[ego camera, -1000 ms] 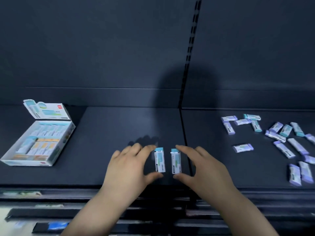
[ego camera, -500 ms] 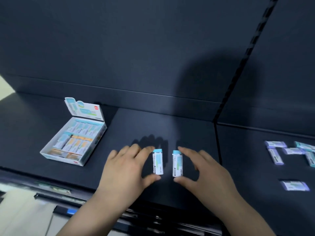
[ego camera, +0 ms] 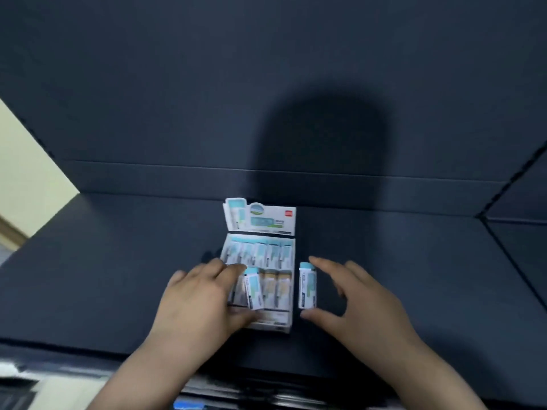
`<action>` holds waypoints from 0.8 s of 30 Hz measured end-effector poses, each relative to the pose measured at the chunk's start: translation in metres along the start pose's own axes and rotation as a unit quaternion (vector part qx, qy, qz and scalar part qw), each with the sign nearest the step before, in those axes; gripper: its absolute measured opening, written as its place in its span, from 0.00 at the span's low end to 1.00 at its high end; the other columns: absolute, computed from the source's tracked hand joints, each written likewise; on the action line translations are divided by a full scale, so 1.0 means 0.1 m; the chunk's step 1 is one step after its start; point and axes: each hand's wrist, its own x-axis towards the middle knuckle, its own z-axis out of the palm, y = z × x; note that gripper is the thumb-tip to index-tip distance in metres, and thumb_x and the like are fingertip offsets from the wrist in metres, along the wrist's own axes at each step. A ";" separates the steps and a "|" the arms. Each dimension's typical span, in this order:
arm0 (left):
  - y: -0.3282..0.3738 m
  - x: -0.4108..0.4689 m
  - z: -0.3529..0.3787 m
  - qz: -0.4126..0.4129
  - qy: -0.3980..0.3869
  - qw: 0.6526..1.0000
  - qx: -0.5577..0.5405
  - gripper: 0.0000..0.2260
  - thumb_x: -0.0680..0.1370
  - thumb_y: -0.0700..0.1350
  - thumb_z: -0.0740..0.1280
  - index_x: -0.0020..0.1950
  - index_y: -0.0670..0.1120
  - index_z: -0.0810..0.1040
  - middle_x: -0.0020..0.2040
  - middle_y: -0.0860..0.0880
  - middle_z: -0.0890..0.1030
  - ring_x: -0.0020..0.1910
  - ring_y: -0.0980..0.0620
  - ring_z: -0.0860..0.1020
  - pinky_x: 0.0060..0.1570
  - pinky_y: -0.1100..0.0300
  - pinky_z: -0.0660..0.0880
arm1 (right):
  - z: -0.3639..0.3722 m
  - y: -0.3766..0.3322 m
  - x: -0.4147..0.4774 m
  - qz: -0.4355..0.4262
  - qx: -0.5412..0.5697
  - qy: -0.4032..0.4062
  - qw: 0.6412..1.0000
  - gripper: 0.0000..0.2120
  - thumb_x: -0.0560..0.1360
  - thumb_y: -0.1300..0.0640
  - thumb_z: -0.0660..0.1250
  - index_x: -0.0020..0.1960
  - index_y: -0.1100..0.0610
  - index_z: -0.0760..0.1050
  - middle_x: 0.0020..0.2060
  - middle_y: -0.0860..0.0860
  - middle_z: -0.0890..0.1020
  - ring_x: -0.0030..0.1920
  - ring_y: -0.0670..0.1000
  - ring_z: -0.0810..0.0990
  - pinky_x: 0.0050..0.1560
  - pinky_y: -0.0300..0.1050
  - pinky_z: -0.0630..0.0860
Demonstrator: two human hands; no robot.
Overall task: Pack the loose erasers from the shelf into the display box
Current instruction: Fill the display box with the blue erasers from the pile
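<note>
A small cardboard display box (ego camera: 275,322) sits open at the centre of the frame on a matte, dark slate shelf (ego camera: 118,276). It is a shallow white rectangular tray, and its printed lid flap (ego camera: 260,217) stands upright at the far edge. Inside lie packed erasers (ego camera: 260,253): slim rectangular blocks in glossy white-and-teal paper sleeves, set side by side in an upper row. A lower row has sleeves that look orange-tinted, though motion blur softens the print. The left hand (ego camera: 198,303) reaches in from the lower left and lies over the box's left and near side. Its forefinger and thumb pinch the left eraser (ego camera: 254,291) by its two short ends. That eraser has a teal cap at its far end, tilts a little, and is over the lower row; whether it rests on the ones beneath cannot be told. The right hand (ego camera: 364,303) comes in from the lower right, fingers curved. It grips the right eraser (ego camera: 307,287) the same way, forefinger on the teal far end and thumb on the near end. This eraser lies lengthwise just beside the box's right wall, outside the tray. Behind rises a smooth dark back panel (ego camera: 148,84) bearing a rounded shadow. A strip of cream wall (ego camera: 26,173) shows at the left edge.
</note>
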 end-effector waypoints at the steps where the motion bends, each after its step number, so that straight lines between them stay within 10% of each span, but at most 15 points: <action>1: -0.11 0.02 0.01 0.009 -0.010 1.000 -0.004 0.33 0.53 0.68 0.75 0.52 0.51 0.82 0.38 0.54 0.78 0.36 0.49 0.80 0.33 0.57 0.71 | 0.06 -0.12 0.06 0.007 -0.016 -0.007 1.000 0.35 0.68 0.34 0.66 0.70 0.32 0.53 0.43 0.37 0.64 0.47 0.40 0.68 0.48 0.35 0.69; 10: -0.43 0.20 0.03 0.089 -0.039 0.994 -0.057 0.34 0.68 0.68 0.65 0.71 0.57 0.64 0.59 0.56 0.71 0.60 0.54 0.70 0.55 0.58 0.63 | 0.36 -0.64 0.26 0.039 -0.108 -0.018 0.993 0.36 0.68 0.35 0.66 0.72 0.37 0.56 0.58 0.42 0.69 0.64 0.46 0.65 0.57 0.40 0.69; 24: -0.44 0.31 0.20 0.164 -0.049 0.985 -0.037 0.30 0.48 0.68 0.75 0.46 0.56 0.82 0.35 0.55 0.74 0.32 0.54 0.76 0.30 0.59 0.69 | 0.47 -0.63 0.46 0.029 -0.132 -0.052 0.989 0.35 0.67 0.36 0.69 0.70 0.40 0.61 0.59 0.44 0.68 0.64 0.48 0.63 0.56 0.42 0.69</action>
